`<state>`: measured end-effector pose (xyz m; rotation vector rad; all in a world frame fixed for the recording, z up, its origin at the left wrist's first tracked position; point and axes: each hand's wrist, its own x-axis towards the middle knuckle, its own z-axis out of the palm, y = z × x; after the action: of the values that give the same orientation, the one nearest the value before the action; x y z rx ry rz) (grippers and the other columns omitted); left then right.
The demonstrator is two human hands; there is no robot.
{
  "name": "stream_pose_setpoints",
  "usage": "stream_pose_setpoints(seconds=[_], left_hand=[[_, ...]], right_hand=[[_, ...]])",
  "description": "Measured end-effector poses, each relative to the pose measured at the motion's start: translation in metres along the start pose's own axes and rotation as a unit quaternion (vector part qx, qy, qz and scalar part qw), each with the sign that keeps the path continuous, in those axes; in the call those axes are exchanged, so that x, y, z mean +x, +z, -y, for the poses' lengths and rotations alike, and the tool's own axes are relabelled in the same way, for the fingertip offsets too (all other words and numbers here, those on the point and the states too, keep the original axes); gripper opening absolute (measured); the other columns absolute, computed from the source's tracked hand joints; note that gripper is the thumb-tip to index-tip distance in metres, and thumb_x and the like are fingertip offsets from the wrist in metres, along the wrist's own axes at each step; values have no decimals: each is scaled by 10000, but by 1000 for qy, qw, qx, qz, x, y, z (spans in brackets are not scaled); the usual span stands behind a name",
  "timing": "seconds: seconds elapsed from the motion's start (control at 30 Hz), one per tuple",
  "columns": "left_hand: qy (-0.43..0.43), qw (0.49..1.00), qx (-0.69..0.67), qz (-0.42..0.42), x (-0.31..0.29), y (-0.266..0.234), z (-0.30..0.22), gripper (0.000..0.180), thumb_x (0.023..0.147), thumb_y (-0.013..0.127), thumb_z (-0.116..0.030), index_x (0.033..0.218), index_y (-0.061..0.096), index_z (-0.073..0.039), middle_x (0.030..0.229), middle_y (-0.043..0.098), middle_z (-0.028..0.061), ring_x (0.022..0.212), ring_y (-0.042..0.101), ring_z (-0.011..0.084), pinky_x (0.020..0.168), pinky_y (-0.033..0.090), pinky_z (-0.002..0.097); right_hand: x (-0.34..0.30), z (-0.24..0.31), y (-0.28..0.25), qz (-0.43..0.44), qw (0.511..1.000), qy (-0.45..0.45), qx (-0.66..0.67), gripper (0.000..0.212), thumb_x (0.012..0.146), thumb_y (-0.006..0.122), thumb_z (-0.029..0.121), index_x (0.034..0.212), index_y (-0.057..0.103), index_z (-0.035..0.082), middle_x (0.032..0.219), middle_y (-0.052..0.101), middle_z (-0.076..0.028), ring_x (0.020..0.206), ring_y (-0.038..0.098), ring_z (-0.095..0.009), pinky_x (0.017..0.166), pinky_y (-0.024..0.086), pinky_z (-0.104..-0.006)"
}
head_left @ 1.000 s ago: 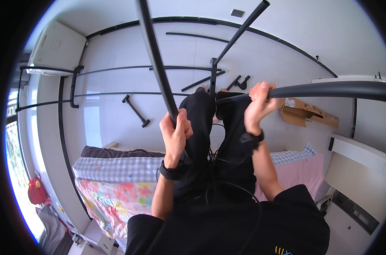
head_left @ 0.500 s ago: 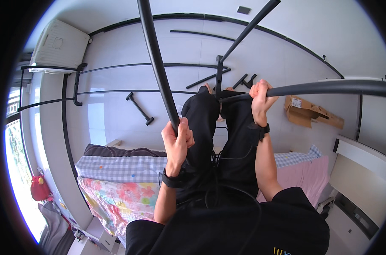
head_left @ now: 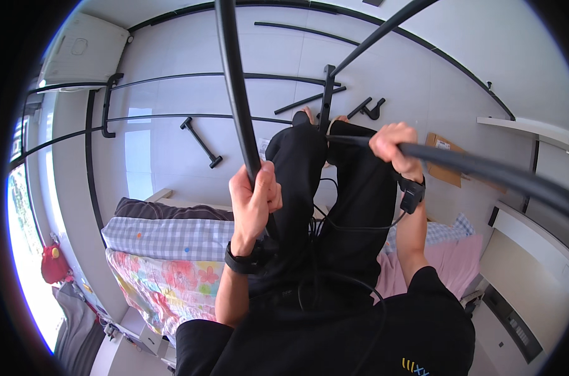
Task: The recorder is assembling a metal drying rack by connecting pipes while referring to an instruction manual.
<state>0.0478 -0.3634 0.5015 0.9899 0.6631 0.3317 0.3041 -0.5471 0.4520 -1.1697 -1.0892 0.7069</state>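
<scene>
A long black metal tube (head_left: 232, 81) rises from my left hand (head_left: 254, 195) toward the top edge; the fingers are wrapped round its lower part. My right hand (head_left: 395, 145) is closed on another black tube (head_left: 485, 164), which runs out to the right, smeared by motion. Its thinner inner end reaches a short black upright (head_left: 327, 100) with holes, between my knees. From the top of that upright, one more black tube (head_left: 384, 30) slants up to the right. Two long rails of a black frame (head_left: 190, 117) stretch to the left, ending at a bent bracket (head_left: 109, 106).
Loose on the floor lie a short bar with crosspieces (head_left: 201, 143), a straight rod (head_left: 306, 100), a hook-shaped part (head_left: 376, 109) and an opened cardboard box (head_left: 446, 160). A bed with a checked blanket (head_left: 171, 238) is under me. A white case (head_left: 84, 47) stands far left.
My right hand has moved right and slightly down, swinging the outer end of its tube downward. The left hand keeps its grip, its tube slightly more upright. The view has tilted a little.
</scene>
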Motion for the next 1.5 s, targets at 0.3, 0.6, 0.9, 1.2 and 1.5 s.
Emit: stream_pose_setpoints(seconds=[0.3, 0.6, 0.9, 1.2, 1.5], left_hand=[[17, 999, -28, -4, -8, 7, -16, 264, 1049, 478, -163, 832, 456, -14, 560, 329, -35, 405, 317, 60, 401, 250, 239], [52, 997, -45, 35, -40, 5, -20, 241, 1039, 506, -149, 836, 435, -40, 600, 330, -28, 427, 307, 57, 409, 261, 236], [98, 990, -53, 81, -47, 2, -16, 458, 1022, 475, -454, 822, 402, -48, 524, 300, -31, 392, 265, 66, 398, 235, 244], [155, 987, -24, -30, -16, 14, -11, 510, 991, 493, -528, 805, 393, -64, 497, 311, -14, 372, 268, 89, 393, 250, 265], [112, 989, -13, -93, 28, 13, 14, 448, 1054, 314, -495, 820, 360, -116, 487, 265, -24, 357, 193, 73, 342, 188, 252]], right_hand=[[69, 186, 32, -586, 771, -205, -140, 468, 911, 498, 114, 577, 174, 148, 488, 213, 22, 429, 145, -88, 456, 150, -299], [-25, 262, -39, -525, 831, -33, -181, 485, 963, 560, 182, 577, 270, 144, 497, 251, 43, 418, 205, -76, 432, 180, -291], [-132, 76, -187, -540, 680, 163, -469, 394, 978, 579, 321, 769, 556, -13, 589, 469, -63, 569, 425, -158, 549, 387, -366], [-61, -94, -281, -374, 753, 169, -514, 316, 1007, 568, 306, 1072, 520, 0, 670, 609, -200, 614, 606, -411, 545, 458, -437], [-68, -294, -293, -144, 749, 243, -600, 364, 987, 562, 291, 1152, 489, -26, 931, 637, -230, 866, 636, -402, 711, 520, -466]])
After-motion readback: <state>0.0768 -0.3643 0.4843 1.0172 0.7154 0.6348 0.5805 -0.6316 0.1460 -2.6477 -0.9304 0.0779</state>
